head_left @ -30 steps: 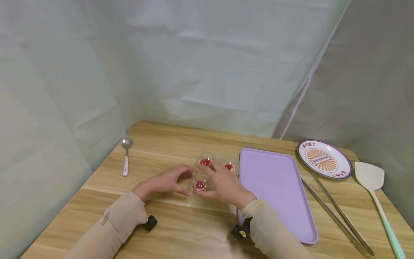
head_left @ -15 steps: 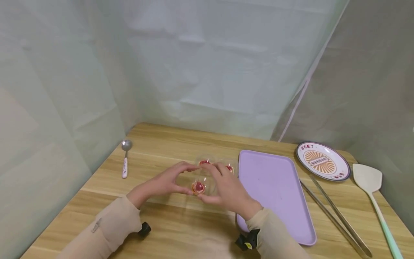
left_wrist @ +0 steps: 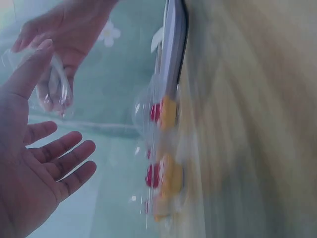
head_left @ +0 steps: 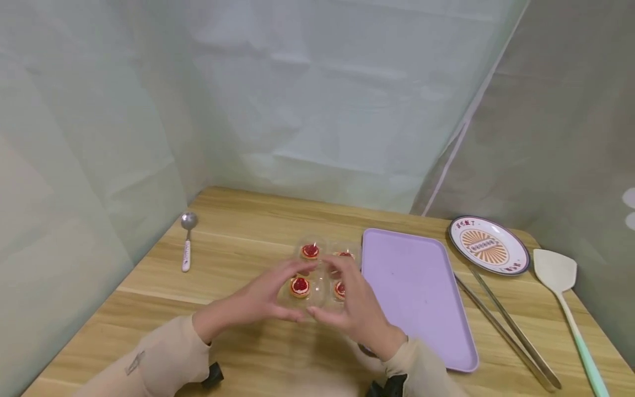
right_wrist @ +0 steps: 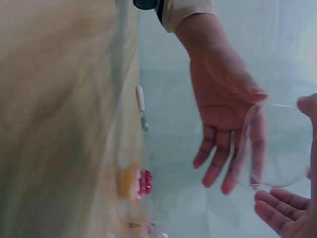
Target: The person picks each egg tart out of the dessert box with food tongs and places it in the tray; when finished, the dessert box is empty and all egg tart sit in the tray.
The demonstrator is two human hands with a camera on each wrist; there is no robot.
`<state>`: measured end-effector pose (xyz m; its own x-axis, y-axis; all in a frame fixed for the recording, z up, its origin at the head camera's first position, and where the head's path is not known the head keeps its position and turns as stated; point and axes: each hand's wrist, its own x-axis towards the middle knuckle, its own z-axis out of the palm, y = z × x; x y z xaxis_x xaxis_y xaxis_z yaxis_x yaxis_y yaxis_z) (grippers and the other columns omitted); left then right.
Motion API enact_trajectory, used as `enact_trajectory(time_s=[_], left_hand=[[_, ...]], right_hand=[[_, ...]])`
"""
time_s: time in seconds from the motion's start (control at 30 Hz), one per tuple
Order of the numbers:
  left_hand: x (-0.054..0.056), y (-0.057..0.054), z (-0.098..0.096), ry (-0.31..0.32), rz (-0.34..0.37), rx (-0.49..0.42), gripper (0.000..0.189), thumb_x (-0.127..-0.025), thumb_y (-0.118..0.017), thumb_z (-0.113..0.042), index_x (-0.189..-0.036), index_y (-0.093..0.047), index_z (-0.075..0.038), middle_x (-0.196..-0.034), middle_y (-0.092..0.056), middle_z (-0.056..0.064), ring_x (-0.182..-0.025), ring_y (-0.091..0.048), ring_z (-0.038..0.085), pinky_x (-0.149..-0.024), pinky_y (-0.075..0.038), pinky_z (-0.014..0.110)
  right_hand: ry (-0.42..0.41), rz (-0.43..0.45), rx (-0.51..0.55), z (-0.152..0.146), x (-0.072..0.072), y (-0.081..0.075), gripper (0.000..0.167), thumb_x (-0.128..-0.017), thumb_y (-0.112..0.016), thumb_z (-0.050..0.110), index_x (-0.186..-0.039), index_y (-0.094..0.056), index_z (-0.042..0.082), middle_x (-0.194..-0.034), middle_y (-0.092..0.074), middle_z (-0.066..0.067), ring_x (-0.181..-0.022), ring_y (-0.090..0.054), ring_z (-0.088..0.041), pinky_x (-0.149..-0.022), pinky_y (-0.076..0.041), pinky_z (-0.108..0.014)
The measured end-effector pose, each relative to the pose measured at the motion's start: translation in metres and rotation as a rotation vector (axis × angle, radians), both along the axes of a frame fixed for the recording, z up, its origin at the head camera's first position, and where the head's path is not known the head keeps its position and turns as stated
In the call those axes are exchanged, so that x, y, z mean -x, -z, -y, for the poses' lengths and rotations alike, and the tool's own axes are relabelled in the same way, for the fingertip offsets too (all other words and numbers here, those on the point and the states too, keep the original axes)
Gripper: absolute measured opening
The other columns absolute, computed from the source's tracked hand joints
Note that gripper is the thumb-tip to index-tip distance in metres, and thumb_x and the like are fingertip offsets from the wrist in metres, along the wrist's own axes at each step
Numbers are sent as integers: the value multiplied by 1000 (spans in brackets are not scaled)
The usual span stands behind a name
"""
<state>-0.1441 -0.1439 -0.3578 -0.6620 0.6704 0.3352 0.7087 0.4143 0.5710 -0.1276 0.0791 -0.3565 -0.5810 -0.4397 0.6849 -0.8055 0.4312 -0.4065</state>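
Several small tarts with red fruit tops sit in a clear plastic tray on the table. Above them, my right hand grips a clear, round, lid-like plastic piece between thumb and fingers. My left hand faces it from the other side, fingers extended and apart, thumb tip right at the piece's edge in the right wrist view. In the left wrist view, the tarts stay low by the tabletop, with a gap between them and both hands.
Just right of the tarts lies a purple serving tray. Farther right are metal tongs, a patterned plate and a spatula with a green handle end. A spoon lies at the left. Cloth walls stand behind the table.
Both hands have risen off the tarts with the clear plastic piece between them and come slightly closer to the head camera. More of the tarts shows beneath. The other items stay put.
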Motion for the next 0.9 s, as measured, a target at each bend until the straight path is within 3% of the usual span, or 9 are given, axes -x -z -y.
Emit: enact_trajectory(time_s=[0.2, 0.43, 0.57, 0.7, 0.9], left_hand=[[-13, -5, -6, 11, 7, 10, 89, -71, -83, -32, -144, -39, -7, -143, -50, 11, -126, -52, 28, -104, -45, 50], [-18, -9, -5, -4, 38, 41, 85, -72, -83, -35, -142, -42, -10, -138, -52, 8, -120, -56, 24, -100, -49, 45], [-19, -15, 0, -39, 33, 156, 82, -69, -84, -36, -136, -46, -9, -131, -55, 5, -114, -58, 20, -97, -51, 41], [-23, -23, 6, -71, 27, 333, 77, -68, -85, -36, -132, -50, -12, -122, -55, 2, -108, -57, 16, -92, -53, 36], [-26, -25, 12, -32, -28, 493, 78, -65, -87, -40, -130, -52, -13, -108, -53, -2, -94, -50, 8, -80, -51, 26]], right_hand=[[24, 14, 66, -4, -9, 10, 75, -77, -75, 40, -129, -40, -1, -112, -59, -12, -98, -61, -21, -85, -54, -35], [-22, 55, 130, -9, -16, 21, 78, -72, -79, 31, -132, -42, -1, -116, -60, -11, -100, -59, -23, -85, -54, -31], [-15, 130, 112, -11, -21, 28, 80, -69, -82, 27, -135, -44, 0, -123, -59, -11, -102, -59, -22, -86, -53, -30], [-11, 210, 12, -9, -28, 35, 82, -71, -81, 27, -139, -42, 5, -129, -56, -10, -107, -58, -21, -84, -54, -29], [21, 302, -154, 0, -37, 44, 82, -72, -81, 36, -139, -44, 7, -126, -54, -6, -107, -58, -16, -86, -55, -30]])
